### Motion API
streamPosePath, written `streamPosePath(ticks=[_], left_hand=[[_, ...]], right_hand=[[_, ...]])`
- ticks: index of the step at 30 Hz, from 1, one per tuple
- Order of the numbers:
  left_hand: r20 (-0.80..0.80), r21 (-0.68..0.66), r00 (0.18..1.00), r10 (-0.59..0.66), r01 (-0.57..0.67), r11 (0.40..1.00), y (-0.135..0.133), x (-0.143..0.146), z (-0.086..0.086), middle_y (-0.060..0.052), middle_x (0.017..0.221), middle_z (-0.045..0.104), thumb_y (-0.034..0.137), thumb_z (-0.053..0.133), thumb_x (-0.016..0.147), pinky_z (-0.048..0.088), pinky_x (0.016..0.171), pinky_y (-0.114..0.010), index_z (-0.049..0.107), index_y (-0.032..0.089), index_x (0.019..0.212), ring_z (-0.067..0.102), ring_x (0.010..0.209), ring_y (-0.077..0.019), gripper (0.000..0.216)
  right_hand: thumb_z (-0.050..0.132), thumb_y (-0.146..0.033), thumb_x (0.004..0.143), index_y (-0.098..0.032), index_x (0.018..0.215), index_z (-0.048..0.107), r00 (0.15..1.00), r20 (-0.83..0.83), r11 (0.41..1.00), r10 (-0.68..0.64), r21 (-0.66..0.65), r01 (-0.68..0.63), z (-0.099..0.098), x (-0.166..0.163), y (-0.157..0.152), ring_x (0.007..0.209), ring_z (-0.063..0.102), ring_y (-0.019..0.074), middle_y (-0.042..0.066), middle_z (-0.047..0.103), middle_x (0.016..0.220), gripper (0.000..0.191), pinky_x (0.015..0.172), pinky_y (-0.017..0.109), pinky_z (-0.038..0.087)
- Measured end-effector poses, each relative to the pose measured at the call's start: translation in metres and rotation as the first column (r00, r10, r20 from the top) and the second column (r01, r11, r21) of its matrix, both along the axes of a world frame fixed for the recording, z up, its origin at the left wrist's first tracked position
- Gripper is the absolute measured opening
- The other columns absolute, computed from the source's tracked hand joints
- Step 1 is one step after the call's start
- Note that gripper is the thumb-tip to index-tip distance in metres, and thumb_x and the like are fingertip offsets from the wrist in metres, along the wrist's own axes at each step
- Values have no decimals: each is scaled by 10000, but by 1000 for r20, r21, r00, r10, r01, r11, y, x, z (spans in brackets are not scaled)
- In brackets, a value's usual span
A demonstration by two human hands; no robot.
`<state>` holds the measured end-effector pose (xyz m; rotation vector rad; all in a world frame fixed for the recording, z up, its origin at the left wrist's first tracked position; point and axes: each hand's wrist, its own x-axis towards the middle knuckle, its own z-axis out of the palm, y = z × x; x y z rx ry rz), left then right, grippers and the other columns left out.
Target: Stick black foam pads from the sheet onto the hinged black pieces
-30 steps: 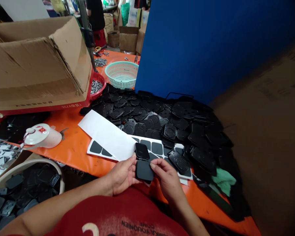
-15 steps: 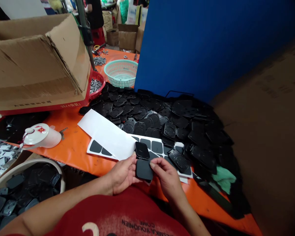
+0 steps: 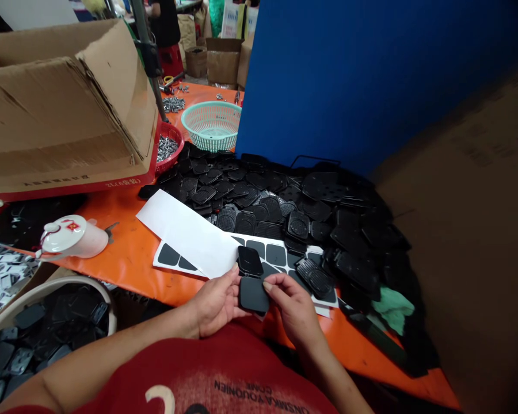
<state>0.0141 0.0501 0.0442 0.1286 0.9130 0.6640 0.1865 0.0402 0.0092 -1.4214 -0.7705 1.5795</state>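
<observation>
A black two-part plastic piece (image 3: 250, 261), apparently hinged in the middle, lies opened out in front of me. My left hand (image 3: 219, 300) grips its left side, thumb on top and fingers beneath. On its nearer half is a dark grey rounded-square pad (image 3: 254, 295). My right hand (image 3: 290, 302) pinches the pad's right edge between thumb and forefinger. Just beyond both hands lie white sheets with rows of similar grey pads (image 3: 275, 256). A blank white sheet (image 3: 190, 233) partly covers them. One loose black ridged piece (image 3: 314, 278) rests on the sheets' right part.
Black plastic parts (image 3: 267, 195) are heaped across the orange table (image 3: 129, 270). A lidded white cup (image 3: 75, 237) and a cardboard box (image 3: 64, 115) stand left. Below is a tub (image 3: 110, 305) of black parts. A blue panel (image 3: 328, 80) rises behind; a green cloth (image 3: 392, 307) lies right.
The camera view has shifted very slightly. Both hands keep the same hold, with the pad still at the nearer half of the black piece.
</observation>
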Motion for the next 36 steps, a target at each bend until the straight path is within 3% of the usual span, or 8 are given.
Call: streamPosePath(ticks=[11,23,28,32,36], left_hand=[[-16,-14,1000,-8,7,1000,0,0,0,-186,924,703,468,374,963,503,855,-427,596,93,899,690,858,-252,440],[12,15,1000,-17,17,1000,0,-1,-3,-214,1008,688,481,383,957,473,915,-456,610,77,970,668,959,-274,464],[-21,1,999,-29,29,1000,1,-2,-4,-184,919,698,450,379,963,504,856,-445,602,91,928,688,855,-256,424],[-65,-67,994,-89,85,994,6,0,-10,-158,891,701,488,405,944,532,752,-468,579,107,1031,694,739,-254,428],[-98,-120,990,-98,86,989,12,5,-20,-109,775,693,466,522,897,541,665,-400,598,104,1032,664,635,-223,393]], right_hand=[[819,-481,622,-183,746,649,999,29,1000,-15,11,15,3,-2,0,635,493,141,0,579,693,365,590,254,421],[798,-501,639,-184,747,648,996,85,999,-5,43,1,4,-2,0,651,496,150,9,586,705,366,600,263,428],[782,-487,670,-190,746,638,997,78,999,26,44,-29,1,-2,-1,637,493,144,-1,582,695,338,595,260,420],[740,-478,725,-197,755,637,981,182,988,61,126,-85,2,-4,-3,655,502,158,9,585,703,301,599,264,422],[697,-438,766,-211,760,641,951,291,965,108,199,-171,10,-7,-8,612,517,161,12,600,685,234,576,277,432]])
